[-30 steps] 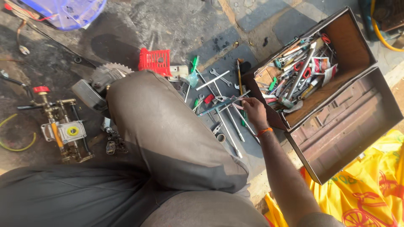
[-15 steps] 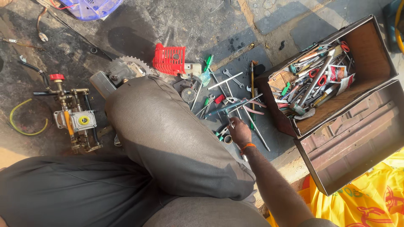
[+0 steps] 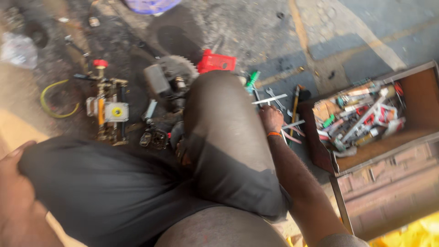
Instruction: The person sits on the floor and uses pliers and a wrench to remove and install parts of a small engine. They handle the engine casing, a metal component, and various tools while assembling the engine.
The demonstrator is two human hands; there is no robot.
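Observation:
My right hand [image 3: 271,119], with an orange band on the wrist, is down among loose wrenches [image 3: 270,98] and other hand tools on the ground, just right of my raised knee [image 3: 219,119]. Its fingers are curled and blurred, and I cannot make out whether they hold a tool. My left hand [image 3: 16,192] rests at the bottom left against my dark shorts [image 3: 105,192], with its fingers out of sight. An open brown metal toolbox [image 3: 322,158] full of mixed tools [image 3: 361,114] stands to the right of my right hand.
On the dirty concrete lie a brass pump-like assembly with a red cap [image 3: 107,110], a toothed metal wheel [image 3: 176,68], a red plastic part [image 3: 217,61], a green-handled screwdriver [image 3: 251,80] and a yellow hose loop [image 3: 52,103]. Yellow cloth [image 3: 411,233] shows at the bottom right.
My right hand has drawn back from beside the toolbox toward my knee, lower among the wrenches. The view has swung, and my left hand has come into sight at the bottom left.

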